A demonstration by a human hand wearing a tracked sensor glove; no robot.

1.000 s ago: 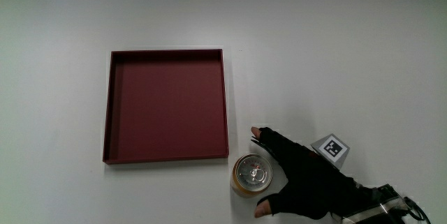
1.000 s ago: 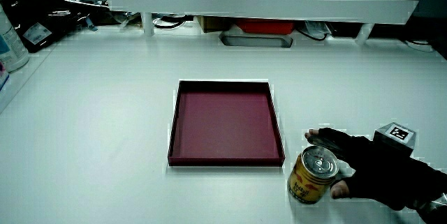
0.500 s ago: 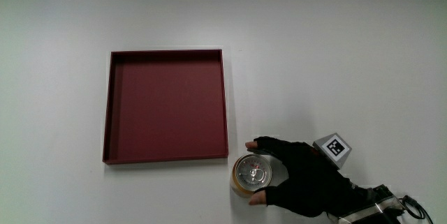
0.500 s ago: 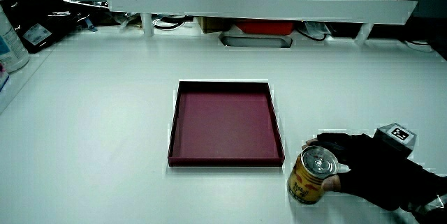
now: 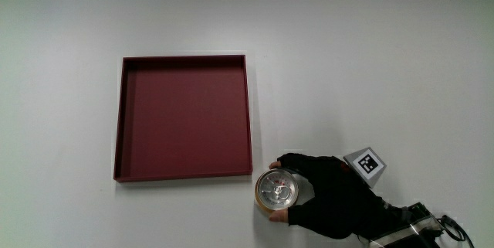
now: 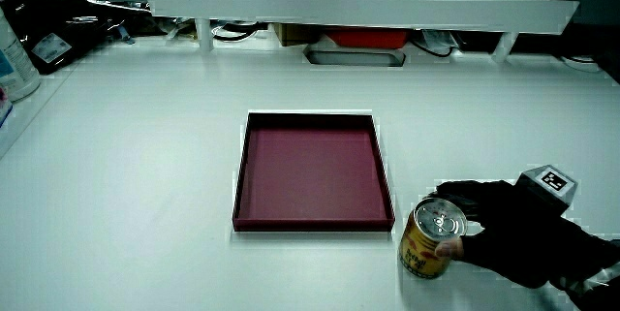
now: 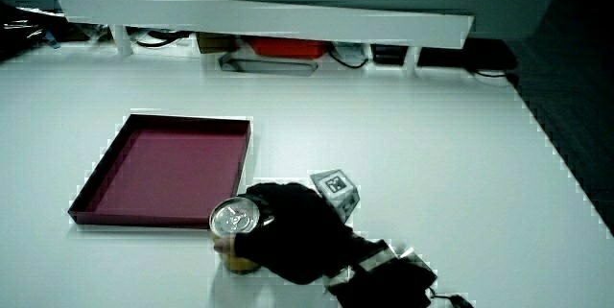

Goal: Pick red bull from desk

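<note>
The Red Bull can (image 5: 275,192) stands upright on the white table, close to the near corner of the dark red tray (image 5: 121,124). It is gold with a silver top, seen in both side views (image 6: 430,239) (image 7: 235,231). The gloved hand (image 5: 328,195) is wrapped around the can's side, thumb and fingers curled against it. The patterned cube (image 5: 366,164) rides on the hand's back. In both side views the hand (image 6: 506,231) (image 7: 288,226) presses against the can, which still rests on the table.
The shallow red tray (image 6: 245,171) (image 7: 96,189) holds nothing. A low white partition (image 6: 358,6) (image 7: 259,18) runs along the table's edge farthest from the person, with cables and a red item under it. A bottle (image 6: 15,54) stands at the table's edge.
The hand moved in from beside the can and its spread fingers curled around it. The can stayed in place on the table.
</note>
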